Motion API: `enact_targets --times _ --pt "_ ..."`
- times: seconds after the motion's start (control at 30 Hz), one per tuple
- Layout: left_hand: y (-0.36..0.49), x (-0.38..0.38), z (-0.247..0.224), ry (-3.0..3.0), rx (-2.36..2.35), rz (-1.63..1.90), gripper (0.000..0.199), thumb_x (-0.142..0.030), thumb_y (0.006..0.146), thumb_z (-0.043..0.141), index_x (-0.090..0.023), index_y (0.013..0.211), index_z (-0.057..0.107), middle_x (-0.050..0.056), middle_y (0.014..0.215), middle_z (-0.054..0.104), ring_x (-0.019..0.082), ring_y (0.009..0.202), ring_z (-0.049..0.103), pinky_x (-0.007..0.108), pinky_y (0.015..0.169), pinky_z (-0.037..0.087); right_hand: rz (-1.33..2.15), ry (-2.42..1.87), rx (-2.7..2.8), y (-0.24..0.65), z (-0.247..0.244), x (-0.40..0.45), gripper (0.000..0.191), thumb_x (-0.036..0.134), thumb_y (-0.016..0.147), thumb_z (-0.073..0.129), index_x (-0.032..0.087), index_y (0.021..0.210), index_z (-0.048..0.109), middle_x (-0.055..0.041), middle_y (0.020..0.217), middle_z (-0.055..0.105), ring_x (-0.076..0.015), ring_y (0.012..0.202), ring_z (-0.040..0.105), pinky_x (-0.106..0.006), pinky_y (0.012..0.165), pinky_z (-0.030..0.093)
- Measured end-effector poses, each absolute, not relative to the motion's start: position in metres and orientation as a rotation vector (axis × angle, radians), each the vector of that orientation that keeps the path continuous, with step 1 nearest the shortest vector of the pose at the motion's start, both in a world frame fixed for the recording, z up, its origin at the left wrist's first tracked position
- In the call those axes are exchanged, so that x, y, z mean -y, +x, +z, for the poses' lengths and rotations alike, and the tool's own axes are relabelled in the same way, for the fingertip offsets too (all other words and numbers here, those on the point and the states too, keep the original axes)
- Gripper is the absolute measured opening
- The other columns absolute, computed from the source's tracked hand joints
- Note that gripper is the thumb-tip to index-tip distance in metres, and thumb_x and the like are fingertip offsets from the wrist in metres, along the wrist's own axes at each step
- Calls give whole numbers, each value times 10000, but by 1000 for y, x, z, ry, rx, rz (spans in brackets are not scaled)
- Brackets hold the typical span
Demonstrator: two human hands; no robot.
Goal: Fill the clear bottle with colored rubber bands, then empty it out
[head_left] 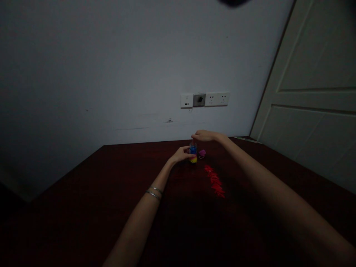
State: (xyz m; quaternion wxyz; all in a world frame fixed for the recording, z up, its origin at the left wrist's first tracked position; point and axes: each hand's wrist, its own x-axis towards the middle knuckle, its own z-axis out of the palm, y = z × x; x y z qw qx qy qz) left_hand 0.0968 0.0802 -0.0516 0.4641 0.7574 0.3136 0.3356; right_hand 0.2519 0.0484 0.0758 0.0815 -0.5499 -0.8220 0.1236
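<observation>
Presently, a small clear container (193, 150) is observed standing near the centre of the frame, towards the far edge of the dark red table (133, 163), with blue, pink and yellow content visible through its wall. It is gripped from the side by the left hand (180, 154), the fingers and thumb being closed around it. The right hand (205, 135) is held over the container's mouth with the fingers pointed down; whether anything is pinched between them cannot be told in this light.

The following hazards are noted. The container could be tipped if its rim were pressed sideways by the right hand while the left grip was slack; its narrow, upright shape would be the cause. Loose content could be spilled if the fingers were snagged at the opening. The purple object (203, 152), found just right of the container, could be knocked by the right hand if it were lowered carelessly. The row of red strips (214, 181), laid below and to the right of centre, could be scattered by the right forearm, beside which it lies. Misjudged contact is made likelier by the dim lighting.
</observation>
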Motion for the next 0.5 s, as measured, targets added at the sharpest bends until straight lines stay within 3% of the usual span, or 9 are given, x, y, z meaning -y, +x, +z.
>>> enact_targets --times 0.13,0.23,0.3,0.5 --pt "85 -88 -50 1774 -751 728 655 -200 540 738 -133 1153 519 46 823 607 117 687 559 255 659 437 519 -1453 2236 279 75 -41 450 348 840 337 69 858 690 -123 889 668 -171 751 593 -254 710 435" --pt "67 -94 -46 1713 -861 677 754 -136 521 716 -135 1227 450 62 895 597 119 702 570 238 634 434 518 -1476 2115 300 56 -35 432 355 818 361 70 837 684 -114 806 672 -169 711 597 -255 669 438" --pt "55 -97 -45 1694 -960 687 702 -122 546 685 -122 1211 459 67 888 601 120 696 570 222 602 424 478 -1526 2138 309 35 -31 357 331 776 430 87 814 689 -90 747 672 -169 688 593 -259 659 435" --pt "36 -109 -59 1505 -1226 889 427 -176 661 589 -122 1081 533 81 883 617 98 646 565 195 544 402 523 -1580 2223 314 -32 -15 275 221 698 556 133 921 689 -64 896 681 -182 811 608 -264 738 441"
